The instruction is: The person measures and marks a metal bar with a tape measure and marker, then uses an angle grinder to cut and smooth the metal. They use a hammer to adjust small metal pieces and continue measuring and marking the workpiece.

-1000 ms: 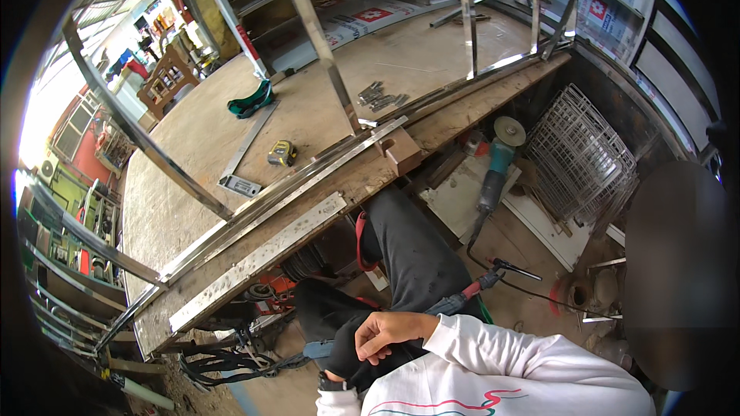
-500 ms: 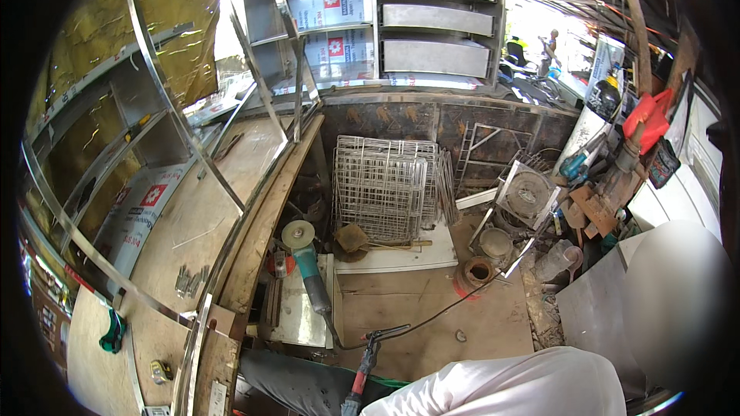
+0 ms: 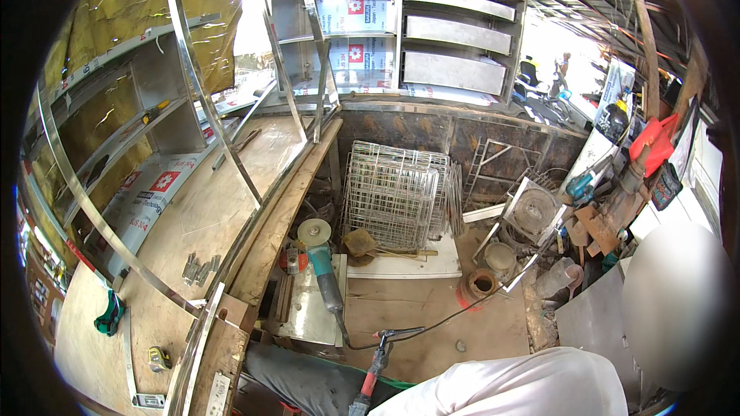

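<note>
Neither of my hands shows in the head view. A torch-like tool (image 3: 375, 370) with a black angled head and a red grip rises from the lower edge, in front of my grey-clad leg (image 3: 304, 374); whatever holds or supports its lower end is out of sight. White cloth (image 3: 509, 385) fills the lower right. Beyond the leg, a teal angle grinder (image 3: 322, 266) with a pale disc lies on a metal-topped surface. Its dark cord (image 3: 447, 314) passes behind the torch head and runs off to the right.
At left, a wooden bench (image 3: 177, 262) carries a bent metal frame (image 3: 202, 119), metal pieces (image 3: 199, 270) and a tape measure (image 3: 159, 359). Wire racks (image 3: 395, 192) lean ahead. A rusty pot (image 3: 479, 286) and gas cylinder (image 3: 590, 154) stand right; a drawer cabinet (image 3: 455, 35) is behind.
The whole view has shifted, so the bench, grinder and cabinet appear farther right and slightly lower. The torch sits a little farther right. No hand has come into view.
</note>
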A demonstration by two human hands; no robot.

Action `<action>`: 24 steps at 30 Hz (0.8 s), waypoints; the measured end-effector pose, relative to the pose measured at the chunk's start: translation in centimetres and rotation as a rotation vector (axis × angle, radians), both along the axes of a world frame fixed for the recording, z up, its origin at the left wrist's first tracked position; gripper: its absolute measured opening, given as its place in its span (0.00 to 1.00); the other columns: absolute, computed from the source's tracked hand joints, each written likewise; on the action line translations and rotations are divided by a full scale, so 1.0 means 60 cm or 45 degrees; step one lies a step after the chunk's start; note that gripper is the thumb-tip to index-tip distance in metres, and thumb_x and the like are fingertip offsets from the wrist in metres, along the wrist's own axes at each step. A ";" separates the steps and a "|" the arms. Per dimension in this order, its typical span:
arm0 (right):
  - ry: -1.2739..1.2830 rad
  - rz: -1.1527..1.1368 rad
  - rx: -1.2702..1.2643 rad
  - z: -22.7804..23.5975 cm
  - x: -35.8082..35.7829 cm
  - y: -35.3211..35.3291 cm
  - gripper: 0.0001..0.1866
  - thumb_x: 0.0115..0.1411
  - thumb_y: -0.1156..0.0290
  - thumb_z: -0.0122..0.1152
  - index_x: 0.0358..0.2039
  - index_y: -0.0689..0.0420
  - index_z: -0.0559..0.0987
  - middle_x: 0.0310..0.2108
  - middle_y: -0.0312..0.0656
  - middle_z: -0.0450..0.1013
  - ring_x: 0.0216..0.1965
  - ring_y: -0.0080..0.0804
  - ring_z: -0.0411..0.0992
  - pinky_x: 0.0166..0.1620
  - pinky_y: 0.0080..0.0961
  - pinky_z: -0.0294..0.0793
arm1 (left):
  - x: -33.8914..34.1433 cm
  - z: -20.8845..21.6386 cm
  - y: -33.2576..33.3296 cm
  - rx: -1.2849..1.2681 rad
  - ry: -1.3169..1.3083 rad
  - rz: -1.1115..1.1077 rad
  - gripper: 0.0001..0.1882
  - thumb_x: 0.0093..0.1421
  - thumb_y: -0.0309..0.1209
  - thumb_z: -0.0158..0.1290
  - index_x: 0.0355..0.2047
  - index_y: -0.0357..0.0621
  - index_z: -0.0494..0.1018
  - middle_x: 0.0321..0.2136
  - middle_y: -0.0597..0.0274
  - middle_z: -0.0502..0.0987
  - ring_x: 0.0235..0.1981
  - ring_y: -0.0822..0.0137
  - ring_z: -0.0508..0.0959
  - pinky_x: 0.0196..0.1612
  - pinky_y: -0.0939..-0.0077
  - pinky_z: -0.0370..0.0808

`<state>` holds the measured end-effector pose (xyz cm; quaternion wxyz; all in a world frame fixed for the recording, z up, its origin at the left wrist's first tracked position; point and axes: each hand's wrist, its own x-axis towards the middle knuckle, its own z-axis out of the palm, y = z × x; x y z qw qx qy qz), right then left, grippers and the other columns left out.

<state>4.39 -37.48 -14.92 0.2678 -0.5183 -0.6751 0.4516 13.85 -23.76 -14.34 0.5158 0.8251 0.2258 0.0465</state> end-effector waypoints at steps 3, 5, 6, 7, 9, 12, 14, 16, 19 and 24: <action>0.042 0.008 -0.035 0.009 0.005 0.000 0.11 0.59 0.61 0.72 0.35 0.55 0.88 0.31 0.43 0.85 0.33 0.38 0.82 0.39 0.39 0.80 | 0.000 -0.015 0.009 0.041 0.031 0.010 0.14 0.71 0.36 0.55 0.43 0.35 0.79 0.34 0.57 0.85 0.36 0.67 0.85 0.39 0.73 0.80; 0.050 -0.020 -0.039 -0.003 0.003 0.006 0.11 0.59 0.61 0.71 0.34 0.55 0.88 0.31 0.43 0.85 0.34 0.38 0.82 0.39 0.39 0.80 | 0.001 -0.025 0.014 0.074 0.045 0.015 0.14 0.71 0.36 0.56 0.43 0.35 0.79 0.34 0.57 0.85 0.36 0.68 0.85 0.39 0.73 0.80; 0.057 -0.037 -0.039 -0.009 0.001 0.007 0.11 0.59 0.61 0.71 0.34 0.55 0.88 0.31 0.43 0.85 0.34 0.38 0.82 0.39 0.39 0.80 | 0.003 -0.031 0.016 0.093 0.055 0.013 0.14 0.71 0.36 0.56 0.43 0.35 0.79 0.34 0.57 0.85 0.36 0.68 0.85 0.39 0.73 0.80; 0.062 -0.032 -0.051 -0.014 -0.002 0.006 0.11 0.59 0.60 0.71 0.34 0.55 0.88 0.31 0.43 0.85 0.34 0.38 0.82 0.39 0.39 0.80 | 0.003 -0.036 0.018 0.109 0.059 0.016 0.14 0.71 0.36 0.56 0.43 0.35 0.79 0.34 0.57 0.85 0.36 0.68 0.85 0.39 0.73 0.80; 0.072 -0.026 -0.076 -0.001 0.001 -0.001 0.12 0.59 0.60 0.71 0.34 0.55 0.88 0.31 0.43 0.85 0.33 0.37 0.82 0.39 0.39 0.80 | 0.003 -0.050 0.022 0.141 0.085 0.023 0.14 0.71 0.36 0.56 0.43 0.35 0.80 0.34 0.57 0.85 0.36 0.68 0.85 0.39 0.73 0.80; 0.028 -0.038 0.099 -0.021 0.004 0.011 0.12 0.59 0.60 0.71 0.34 0.55 0.88 0.31 0.42 0.85 0.33 0.37 0.82 0.39 0.38 0.80 | 0.012 -0.063 0.042 0.208 0.119 0.027 0.14 0.71 0.36 0.56 0.43 0.35 0.80 0.34 0.57 0.85 0.35 0.68 0.85 0.39 0.73 0.80; 0.083 -0.023 0.016 -0.027 -0.001 0.004 0.12 0.59 0.59 0.71 0.34 0.55 0.88 0.31 0.43 0.85 0.34 0.38 0.82 0.39 0.39 0.80 | 0.009 -0.076 0.044 0.240 0.141 0.026 0.14 0.71 0.36 0.56 0.43 0.35 0.80 0.34 0.57 0.85 0.35 0.68 0.85 0.39 0.73 0.80; 0.084 -0.018 -0.068 0.014 0.006 0.001 0.13 0.58 0.58 0.71 0.34 0.55 0.88 0.32 0.45 0.85 0.35 0.41 0.82 0.40 0.40 0.80 | 0.004 -0.086 0.060 0.278 0.163 0.050 0.14 0.71 0.36 0.56 0.44 0.35 0.80 0.34 0.57 0.85 0.35 0.68 0.85 0.39 0.73 0.80; 0.001 -0.053 0.055 -0.016 -0.002 0.002 0.14 0.57 0.57 0.71 0.34 0.55 0.88 0.33 0.46 0.84 0.35 0.43 0.82 0.40 0.41 0.80 | 0.003 -0.103 0.066 0.318 0.192 0.045 0.14 0.71 0.36 0.56 0.44 0.35 0.80 0.34 0.57 0.85 0.35 0.68 0.85 0.38 0.73 0.80; 0.062 -0.051 0.066 -0.019 -0.001 -0.002 0.13 0.56 0.59 0.70 0.34 0.55 0.88 0.33 0.47 0.84 0.36 0.44 0.82 0.40 0.41 0.80 | -0.002 -0.127 0.075 0.379 0.225 0.040 0.14 0.71 0.36 0.57 0.44 0.35 0.80 0.34 0.57 0.85 0.35 0.68 0.85 0.38 0.74 0.80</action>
